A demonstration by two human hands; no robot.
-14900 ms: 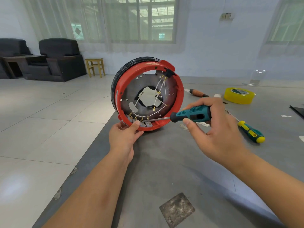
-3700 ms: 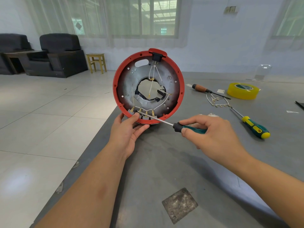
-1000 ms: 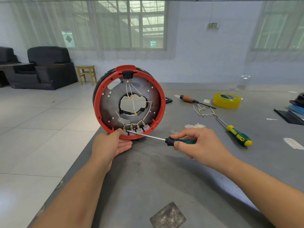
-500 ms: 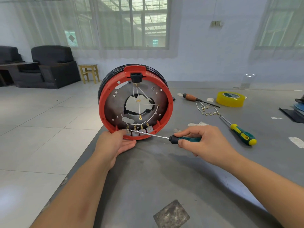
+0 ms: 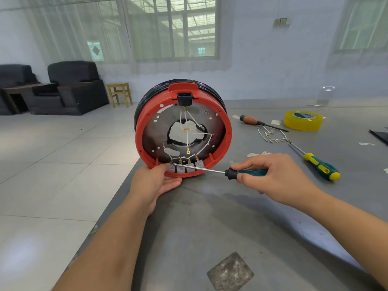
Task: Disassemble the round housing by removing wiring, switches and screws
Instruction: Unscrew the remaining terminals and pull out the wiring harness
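Standing upright on the grey bench [image 5: 210, 227], the round red plastic housing [image 5: 183, 127] is gripped by the left hand [image 5: 154, 182]; the right hand [image 5: 273, 177] grips a teal-handled screwdriver [image 5: 220, 170] at four grey switches [image 5: 184, 167]. Loose wires [image 5: 273, 136] lie far right; white wiring [image 5: 189, 122] remains.

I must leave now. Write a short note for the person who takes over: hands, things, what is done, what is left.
Left hand holds the round housing upright by its bottom rim at the table edge.
Right hand grips the teal screwdriver, tip at the leftmost switch of the switches.
Done: loose wires lie on the table.
Left: four switches, the white wiring, the black socket, any screws.
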